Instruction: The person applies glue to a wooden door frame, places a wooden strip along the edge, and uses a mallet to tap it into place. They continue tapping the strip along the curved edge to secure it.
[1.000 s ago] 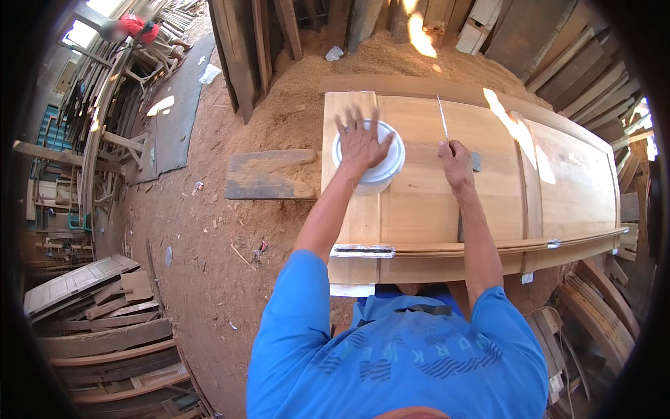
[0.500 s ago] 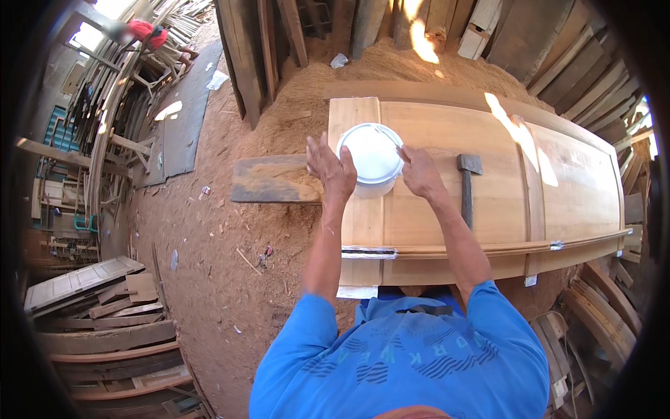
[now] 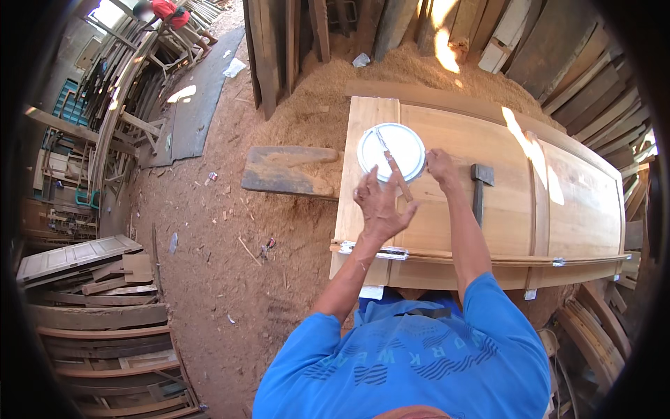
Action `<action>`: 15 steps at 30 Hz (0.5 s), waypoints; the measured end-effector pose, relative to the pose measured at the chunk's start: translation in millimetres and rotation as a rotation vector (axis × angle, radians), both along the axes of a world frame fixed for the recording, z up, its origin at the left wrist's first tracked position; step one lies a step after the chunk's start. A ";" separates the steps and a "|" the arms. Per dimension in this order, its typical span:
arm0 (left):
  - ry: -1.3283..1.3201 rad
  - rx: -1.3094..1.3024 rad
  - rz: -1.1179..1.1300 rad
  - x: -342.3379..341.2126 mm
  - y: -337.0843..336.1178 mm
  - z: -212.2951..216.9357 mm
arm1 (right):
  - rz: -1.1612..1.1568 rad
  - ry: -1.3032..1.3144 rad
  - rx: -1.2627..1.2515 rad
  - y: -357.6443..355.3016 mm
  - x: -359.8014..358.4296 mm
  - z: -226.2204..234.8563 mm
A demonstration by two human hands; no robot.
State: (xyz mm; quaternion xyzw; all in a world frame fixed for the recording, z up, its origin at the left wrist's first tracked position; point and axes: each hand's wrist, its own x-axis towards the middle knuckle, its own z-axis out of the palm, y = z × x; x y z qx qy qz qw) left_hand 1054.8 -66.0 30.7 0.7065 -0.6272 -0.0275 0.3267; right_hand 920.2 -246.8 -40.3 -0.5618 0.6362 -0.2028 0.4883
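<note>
A round white bucket (image 3: 373,155) stands on the wooden door panel (image 3: 464,202). Across its white top slants a thin brown stick (image 3: 396,172), its far end coated white. My left hand (image 3: 380,211) is at the bucket's near side, fingers spread and thumb out, with the stick's near end between thumb and index finger but not visibly gripped. Close against the bucket's right rim, my right hand (image 3: 441,168) is closed with curled fingers; what they hold, if anything, is hidden. To the right of that hand a hammer (image 3: 480,183) lies on the panel, its dark handle pointing toward me.
A worn plank (image 3: 286,170) juts out left of the panel over sawdust-covered ground. Timber boards (image 3: 530,56) lean behind, and wood pieces (image 3: 105,328) are stacked at lower left. A person in a red top (image 3: 171,12) bends over at far upper left.
My left hand has moved from the bucket's left side to its near side. The brown stick now shows across the top. My right hand's fingers have curled, and the view has shifted slightly.
</note>
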 end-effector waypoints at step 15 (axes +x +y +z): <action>0.174 -0.165 -0.256 21.3 -5.0 -40.0 | 0.230 -0.392 -0.212 16.2 29.6 76.5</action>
